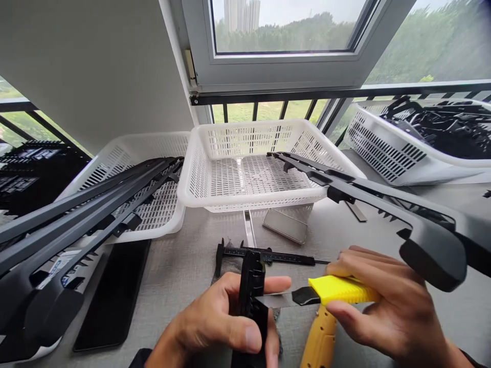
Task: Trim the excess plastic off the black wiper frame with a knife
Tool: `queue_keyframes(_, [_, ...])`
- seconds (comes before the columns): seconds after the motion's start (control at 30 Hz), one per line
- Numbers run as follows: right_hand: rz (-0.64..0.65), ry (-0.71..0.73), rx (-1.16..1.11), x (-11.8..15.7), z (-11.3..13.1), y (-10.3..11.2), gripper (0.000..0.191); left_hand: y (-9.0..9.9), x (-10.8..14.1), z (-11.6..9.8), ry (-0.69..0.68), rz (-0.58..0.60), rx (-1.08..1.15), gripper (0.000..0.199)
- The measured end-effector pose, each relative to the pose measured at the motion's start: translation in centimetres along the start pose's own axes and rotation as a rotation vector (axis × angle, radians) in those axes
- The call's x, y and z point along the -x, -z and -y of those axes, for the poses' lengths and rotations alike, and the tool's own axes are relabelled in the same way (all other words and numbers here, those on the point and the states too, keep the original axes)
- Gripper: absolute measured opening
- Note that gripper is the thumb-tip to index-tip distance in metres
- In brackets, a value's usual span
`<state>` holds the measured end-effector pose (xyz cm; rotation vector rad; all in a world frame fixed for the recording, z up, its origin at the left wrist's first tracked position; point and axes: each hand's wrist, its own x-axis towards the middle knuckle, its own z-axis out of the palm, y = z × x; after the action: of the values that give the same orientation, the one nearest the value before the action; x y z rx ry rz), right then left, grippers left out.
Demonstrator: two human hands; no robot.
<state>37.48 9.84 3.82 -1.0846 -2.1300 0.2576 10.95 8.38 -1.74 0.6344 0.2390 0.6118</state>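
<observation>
While L hand (230, 322) grips blk part (252, 296), R (387, 301) holds yel knife (339, 290).

Grey tabletop (199, 227); framed window (284, 71), black railing (276, 97), daylight, trees outside.

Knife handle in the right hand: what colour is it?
The knife handle is bright yellow, seen best in the head view.

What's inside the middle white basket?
The far ends of long dark parts reach into the middle white basket from the right, and its slotted floor shows to their left. The floor directly beneath them is covered, so I can't tell what's there.
</observation>
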Motion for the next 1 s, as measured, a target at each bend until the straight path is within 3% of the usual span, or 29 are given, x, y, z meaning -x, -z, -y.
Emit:
queue_keyframes(0.27, [0.041,0.013,-0.011,0.22,-0.18,0.59,0.043,0.69,0.83,0.51,0.134,-0.041,0.035,0.088])
queue_keyframes(1.0, [0.07,0.031,0.039,0.36,0.51,0.37,0.042,0.19,0.77,0.25,0.12,-0.021,0.097,0.077])
